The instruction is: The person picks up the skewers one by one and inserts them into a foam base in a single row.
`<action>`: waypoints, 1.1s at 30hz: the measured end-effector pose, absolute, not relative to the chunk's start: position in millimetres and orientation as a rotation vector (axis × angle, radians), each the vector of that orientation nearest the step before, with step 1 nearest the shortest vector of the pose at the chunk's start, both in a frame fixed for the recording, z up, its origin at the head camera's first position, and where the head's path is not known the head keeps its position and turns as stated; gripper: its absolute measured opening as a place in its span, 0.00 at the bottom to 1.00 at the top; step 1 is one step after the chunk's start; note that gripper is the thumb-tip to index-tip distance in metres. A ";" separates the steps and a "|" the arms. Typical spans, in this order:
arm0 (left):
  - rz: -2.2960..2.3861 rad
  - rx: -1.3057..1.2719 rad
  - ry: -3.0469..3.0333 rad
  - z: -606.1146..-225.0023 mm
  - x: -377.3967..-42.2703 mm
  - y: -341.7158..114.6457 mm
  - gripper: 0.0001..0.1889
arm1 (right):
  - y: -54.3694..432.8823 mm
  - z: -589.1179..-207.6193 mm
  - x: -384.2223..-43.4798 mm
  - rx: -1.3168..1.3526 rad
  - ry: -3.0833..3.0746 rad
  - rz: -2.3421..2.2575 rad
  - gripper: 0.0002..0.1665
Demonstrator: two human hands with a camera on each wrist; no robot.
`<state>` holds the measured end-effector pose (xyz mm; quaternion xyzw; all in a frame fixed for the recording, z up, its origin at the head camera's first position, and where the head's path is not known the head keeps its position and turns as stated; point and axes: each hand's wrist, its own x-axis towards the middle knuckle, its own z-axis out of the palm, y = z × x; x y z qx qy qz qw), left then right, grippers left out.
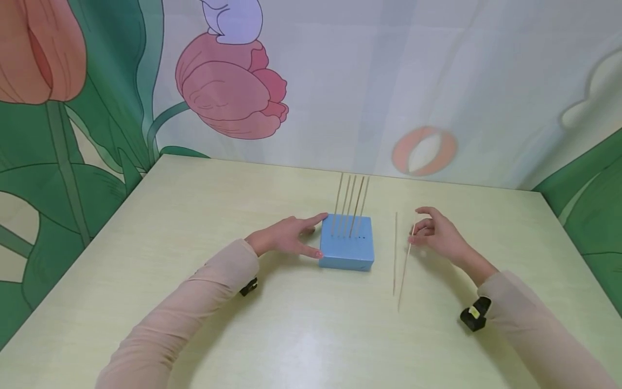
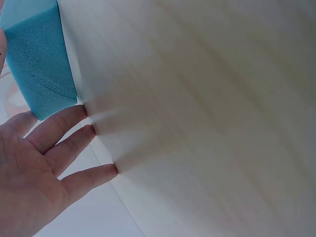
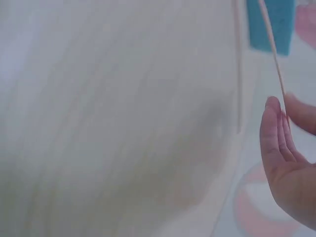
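Note:
A light blue foam block (image 1: 346, 249) lies on the table, with several thin wooden sticks (image 1: 351, 202) standing in it in a row. Two small dark holes (image 1: 362, 237) show at the right end of that row. My left hand (image 1: 290, 236) is at the block's left side, index finger at its far corner and thumb at the near one; the other fingers (image 2: 69, 148) reach down to the tabletop. My right hand (image 1: 439, 235) pinches a wooden stick (image 1: 405, 270) near its upper end, right of the block. The stick slants down toward me.
Another wooden stick (image 1: 395, 254) lies on the pale table (image 1: 311, 335), between the block and my right hand. A printed curtain (image 1: 340, 97) with flowers hangs behind the table's far edge. Each wrist wears a small black camera (image 1: 473, 316).

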<state>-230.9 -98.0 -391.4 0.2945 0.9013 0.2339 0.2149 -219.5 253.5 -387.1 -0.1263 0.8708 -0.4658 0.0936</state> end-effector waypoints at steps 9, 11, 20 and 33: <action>0.655 0.826 2.495 -390.3 -230.2 -98.8 0.50 | 236.6 -367.3 -207.8 -0.384 2.657 -1.581 0.38; 0.660 0.821 2.491 -390.1 -230.1 -98.7 0.50 | 233.9 -363.0 -205.4 -0.411 2.690 -1.618 0.38; 0.663 0.824 2.490 -390.2 -229.8 -98.7 0.50 | 224.0 -344.8 -197.3 -0.485 2.808 -1.765 0.30; 0.672 0.839 2.487 -389.1 -228.8 -98.4 0.50 | 205.4 -320.0 -189.2 -0.578 2.791 -1.966 0.13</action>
